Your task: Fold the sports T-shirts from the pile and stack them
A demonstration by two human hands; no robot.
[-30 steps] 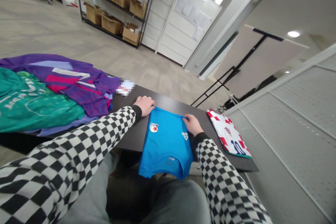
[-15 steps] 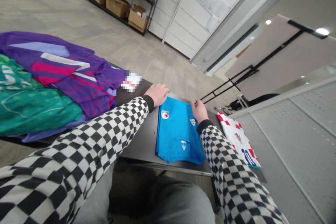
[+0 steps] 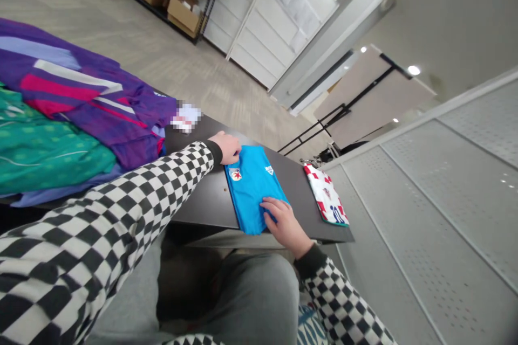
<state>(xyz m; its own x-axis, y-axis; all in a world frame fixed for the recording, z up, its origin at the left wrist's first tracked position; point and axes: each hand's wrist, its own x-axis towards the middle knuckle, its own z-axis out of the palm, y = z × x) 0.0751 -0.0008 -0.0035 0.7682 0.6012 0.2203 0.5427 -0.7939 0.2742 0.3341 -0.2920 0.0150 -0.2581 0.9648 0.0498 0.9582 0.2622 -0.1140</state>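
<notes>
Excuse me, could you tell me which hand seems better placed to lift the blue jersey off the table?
Probably the right hand: it lies across the near end of the blue jersey, with its fingers on the fabric, whereas the left hand sits only at the jersey's far corner.

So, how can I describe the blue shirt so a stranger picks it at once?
On the dark table, beside the purple jersey and green jersey, lies a folded bright blue jersey, between them and a red-and-white checkered jersey. Only it is plain blue, with a red star badge.
</notes>
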